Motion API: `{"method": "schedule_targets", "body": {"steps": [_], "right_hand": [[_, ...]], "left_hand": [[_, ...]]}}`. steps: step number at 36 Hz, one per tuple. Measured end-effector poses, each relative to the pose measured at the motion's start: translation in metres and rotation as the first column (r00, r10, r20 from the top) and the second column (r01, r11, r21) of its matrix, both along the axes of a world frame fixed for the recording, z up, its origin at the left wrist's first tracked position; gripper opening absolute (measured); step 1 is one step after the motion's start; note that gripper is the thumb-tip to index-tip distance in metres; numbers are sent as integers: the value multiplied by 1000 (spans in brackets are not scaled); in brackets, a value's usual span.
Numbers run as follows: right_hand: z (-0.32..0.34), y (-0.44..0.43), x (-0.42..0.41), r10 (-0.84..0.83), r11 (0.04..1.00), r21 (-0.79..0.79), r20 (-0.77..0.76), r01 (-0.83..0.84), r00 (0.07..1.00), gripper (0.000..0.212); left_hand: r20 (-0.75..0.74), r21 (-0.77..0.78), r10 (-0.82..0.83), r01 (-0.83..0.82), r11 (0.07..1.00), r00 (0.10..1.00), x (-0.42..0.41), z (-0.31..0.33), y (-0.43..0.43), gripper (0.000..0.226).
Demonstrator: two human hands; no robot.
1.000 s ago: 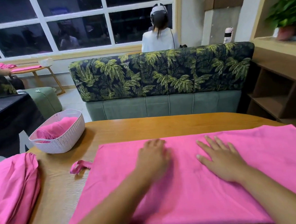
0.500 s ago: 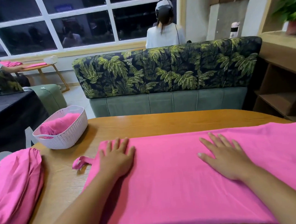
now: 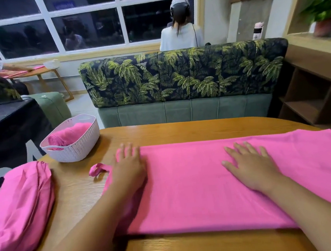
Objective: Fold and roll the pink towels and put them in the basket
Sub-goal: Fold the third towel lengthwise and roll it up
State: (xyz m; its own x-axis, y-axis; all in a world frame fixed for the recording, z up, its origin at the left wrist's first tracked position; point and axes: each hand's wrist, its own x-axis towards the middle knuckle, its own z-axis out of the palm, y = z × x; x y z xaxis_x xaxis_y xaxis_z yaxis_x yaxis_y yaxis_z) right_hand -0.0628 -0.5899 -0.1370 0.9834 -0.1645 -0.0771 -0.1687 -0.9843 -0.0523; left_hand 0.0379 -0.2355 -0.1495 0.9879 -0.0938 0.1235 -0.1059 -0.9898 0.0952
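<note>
Smoothing folded towel (image 3: pixel 196 183) on table (image 3: pixel 181 132) with left hand (image 3: pixel 129 167) at its left end, right hand (image 3: pixel 249 165) mid-towel, both flat, grasping nothing. Next, likely: pinch left end, roll tight rightward.

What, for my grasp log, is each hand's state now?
Left hand: open, flat on the pink towel.
Right hand: open, flat on the towel too.
</note>
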Motion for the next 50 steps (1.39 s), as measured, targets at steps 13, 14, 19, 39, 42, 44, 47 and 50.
{"method": "schedule_targets", "body": {"steps": [13,14,19,39,42,44,47,50], "right_hand": [[-20,102,-78,151,984,99,-52,-146,987,83],[-19,101,-78,155,983,109,-55,-149,986,82],[-16,105,-81,155,982,115,-67,-147,986,87],[-15,197,-111,219,966,137,30,-221,975,78],[-22,201,-116,203,970,122,79,-212,976,94],[-23,192,-119,211,969,113,80,-219,974,95],[-22,165,-128,203,972,109,48,-207,978,92],[-21,122,-143,141,983,117,20,-143,990,71]], "left_hand": [[-246,-69,-326,319,945,913,-130,-13,-6,81],[-253,-72,-314,306,949,915,-132,-13,8,83],[-269,-1,-219,227,974,938,-139,-7,73,98],[-191,-130,-285,264,956,939,-162,-7,-11,57],[-202,-84,-281,269,959,938,-160,-11,-3,64],[-220,-68,-288,280,958,932,-159,-11,0,75],[-241,-53,-288,283,958,927,-162,-9,0,99],[-248,-47,-299,297,954,921,-163,-8,1,115]]}}
